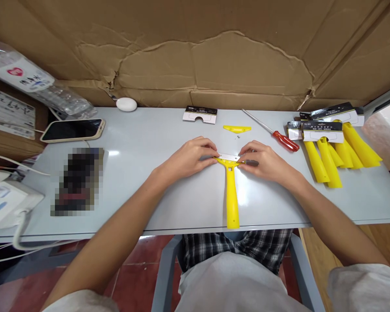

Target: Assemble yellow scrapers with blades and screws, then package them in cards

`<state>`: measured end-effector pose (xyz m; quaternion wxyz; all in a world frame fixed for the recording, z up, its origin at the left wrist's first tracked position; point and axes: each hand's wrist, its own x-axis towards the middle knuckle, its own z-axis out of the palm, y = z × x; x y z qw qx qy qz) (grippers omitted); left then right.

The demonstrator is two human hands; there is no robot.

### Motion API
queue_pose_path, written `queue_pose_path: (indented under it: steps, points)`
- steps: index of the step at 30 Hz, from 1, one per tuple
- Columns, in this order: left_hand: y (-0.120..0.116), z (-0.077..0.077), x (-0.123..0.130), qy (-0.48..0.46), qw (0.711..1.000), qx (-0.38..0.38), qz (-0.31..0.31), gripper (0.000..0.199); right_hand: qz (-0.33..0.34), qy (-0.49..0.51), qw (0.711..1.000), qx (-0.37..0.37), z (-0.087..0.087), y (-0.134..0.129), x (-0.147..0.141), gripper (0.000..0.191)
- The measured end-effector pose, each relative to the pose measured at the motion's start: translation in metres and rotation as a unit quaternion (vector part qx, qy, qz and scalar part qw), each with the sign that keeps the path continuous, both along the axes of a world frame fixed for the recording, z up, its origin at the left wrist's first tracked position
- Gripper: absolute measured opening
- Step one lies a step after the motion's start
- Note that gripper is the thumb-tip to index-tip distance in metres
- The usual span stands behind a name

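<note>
While the left hand (195, 155) and right hand (263, 159) pinched the blade (228, 156) by its ends along the top of the yellow scraper (232, 195) on the table (185, 203), uneven pressure could have caused a cut

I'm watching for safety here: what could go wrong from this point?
The metal blade, held at its ends by the left hand and right hand, might slip and nick them if sharp. The tiny bits beside the yellow strip could get swept away. The yellow handle reaches near the table's front edge, so a bump might shift it.
</note>
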<state>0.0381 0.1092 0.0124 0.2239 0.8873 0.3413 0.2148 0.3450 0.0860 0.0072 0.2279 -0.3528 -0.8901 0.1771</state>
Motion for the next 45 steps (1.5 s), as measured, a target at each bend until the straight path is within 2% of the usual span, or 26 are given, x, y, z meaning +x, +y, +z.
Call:
queue_pose_path:
  steps: [14, 24, 36, 41, 45]
  points:
    - [0.0, -0.002, 0.0, 0.006, 1.0, 0.015, 0.0, 0.026, -0.014, -0.046, 0.997, 0.064, -0.001, 0.002, -0.002, 0.021]
    - [0.002, -0.007, -0.002, -0.008, 0.996, 0.085, -0.009, 0.021, -0.021, -0.048, 0.994, 0.091, -0.001, 0.001, -0.004, 0.018]
    - [0.003, -0.004, -0.004, -0.005, 0.996, 0.081, -0.03, 0.021, -0.022, -0.019, 0.994, 0.101, 0.005, 0.002, 0.004, 0.022]
    - [0.004, 0.0, -0.008, 0.0, 0.996, 0.082, -0.027, 0.022, -0.047, -0.019, 0.994, 0.101, 0.012, 0.005, 0.011, 0.024]
    - [0.006, 0.004, -0.01, 0.008, 0.997, 0.075, -0.026, 0.023, -0.071, -0.04, 0.994, 0.073, 0.007, 0.01, 0.017, 0.024]
